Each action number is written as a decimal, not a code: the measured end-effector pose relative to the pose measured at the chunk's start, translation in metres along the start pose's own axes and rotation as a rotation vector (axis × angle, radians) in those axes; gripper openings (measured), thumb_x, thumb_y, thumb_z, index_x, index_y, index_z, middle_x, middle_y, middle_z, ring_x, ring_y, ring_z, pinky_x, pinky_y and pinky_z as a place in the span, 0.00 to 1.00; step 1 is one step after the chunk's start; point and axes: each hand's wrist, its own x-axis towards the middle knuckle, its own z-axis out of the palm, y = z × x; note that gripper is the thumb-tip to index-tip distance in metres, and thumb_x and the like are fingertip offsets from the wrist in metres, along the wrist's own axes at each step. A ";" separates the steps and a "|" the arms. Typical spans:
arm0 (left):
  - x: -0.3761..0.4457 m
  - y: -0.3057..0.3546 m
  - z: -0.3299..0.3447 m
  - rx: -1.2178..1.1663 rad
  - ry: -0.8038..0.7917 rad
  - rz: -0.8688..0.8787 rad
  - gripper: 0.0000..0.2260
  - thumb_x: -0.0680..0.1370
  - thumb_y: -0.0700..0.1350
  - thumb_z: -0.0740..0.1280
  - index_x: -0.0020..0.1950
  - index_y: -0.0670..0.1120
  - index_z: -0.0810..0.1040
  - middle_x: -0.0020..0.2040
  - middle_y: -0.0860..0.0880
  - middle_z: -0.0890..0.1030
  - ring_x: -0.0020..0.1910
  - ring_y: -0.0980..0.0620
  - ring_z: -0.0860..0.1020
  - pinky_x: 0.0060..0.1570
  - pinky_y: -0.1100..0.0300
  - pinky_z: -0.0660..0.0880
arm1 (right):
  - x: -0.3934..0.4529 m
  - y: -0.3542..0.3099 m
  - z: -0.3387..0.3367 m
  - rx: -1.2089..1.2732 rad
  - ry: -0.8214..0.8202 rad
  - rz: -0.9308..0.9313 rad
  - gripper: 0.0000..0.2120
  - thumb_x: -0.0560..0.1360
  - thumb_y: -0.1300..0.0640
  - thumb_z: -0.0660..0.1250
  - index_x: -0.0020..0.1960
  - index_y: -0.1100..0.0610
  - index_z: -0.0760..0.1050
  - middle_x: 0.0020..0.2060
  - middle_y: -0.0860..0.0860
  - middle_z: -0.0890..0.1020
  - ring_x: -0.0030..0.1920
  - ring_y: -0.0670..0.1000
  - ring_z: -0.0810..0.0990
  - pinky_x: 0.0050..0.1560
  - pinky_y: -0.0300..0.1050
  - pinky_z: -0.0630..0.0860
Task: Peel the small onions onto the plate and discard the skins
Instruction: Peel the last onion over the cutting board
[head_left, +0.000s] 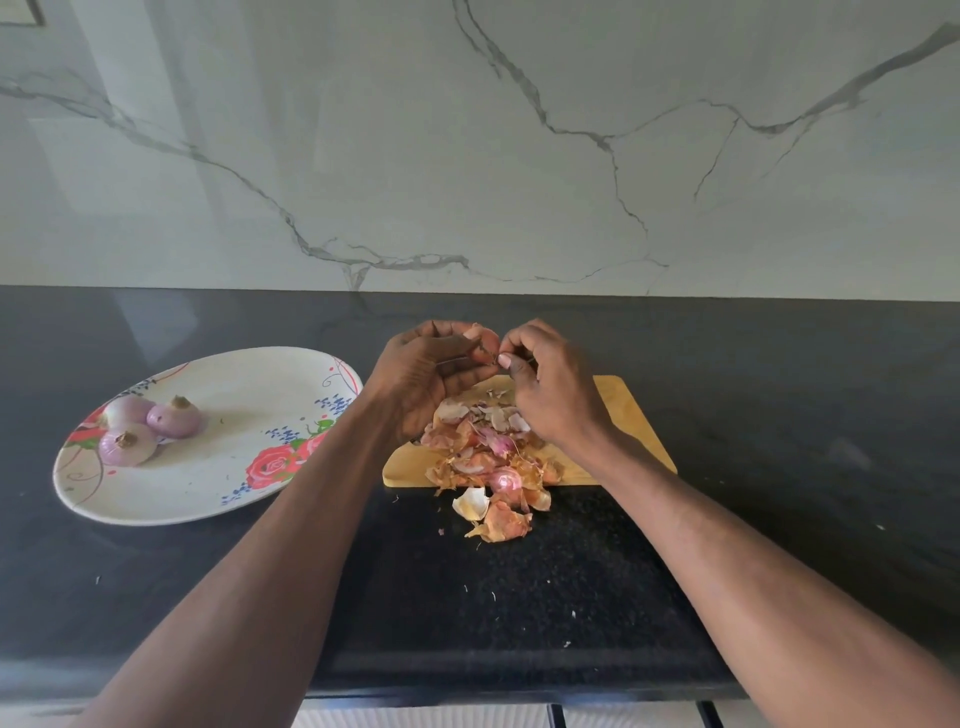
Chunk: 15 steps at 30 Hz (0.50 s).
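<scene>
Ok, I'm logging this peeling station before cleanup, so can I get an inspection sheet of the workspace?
Surface: black speckled stone counter, small pale flecks scattered on it.
Job's things: three peeled purple onions grouped on the left of the white oval floral plate; one small onion held above the wooden cutting board.
Clutter: pile of papery onion skins on the board, spilling over its near edge onto the counter.
Grip: left hand grips the onion; right hand pinches at it.
Cables: nothing seen.
Surroundings: white veined marble backsplash.
</scene>
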 end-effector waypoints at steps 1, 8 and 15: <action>0.001 0.000 0.000 -0.010 0.003 0.001 0.09 0.80 0.32 0.64 0.60 0.33 0.76 0.49 0.37 0.82 0.44 0.45 0.85 0.48 0.54 0.83 | 0.000 0.001 0.000 -0.005 -0.002 0.001 0.06 0.77 0.71 0.66 0.44 0.62 0.75 0.41 0.49 0.75 0.42 0.34 0.73 0.38 0.26 0.67; -0.002 0.000 0.003 -0.063 0.002 -0.033 0.06 0.81 0.31 0.61 0.55 0.34 0.76 0.51 0.35 0.82 0.49 0.41 0.84 0.46 0.55 0.83 | 0.000 0.000 -0.001 0.011 -0.015 0.035 0.06 0.80 0.68 0.63 0.48 0.58 0.72 0.41 0.48 0.74 0.38 0.40 0.72 0.35 0.29 0.68; -0.003 0.000 0.006 -0.123 -0.033 -0.065 0.05 0.82 0.32 0.61 0.55 0.37 0.76 0.49 0.39 0.83 0.49 0.43 0.84 0.52 0.53 0.83 | -0.002 -0.008 -0.001 0.073 0.009 0.076 0.06 0.81 0.67 0.62 0.49 0.57 0.70 0.40 0.44 0.73 0.37 0.40 0.73 0.33 0.30 0.69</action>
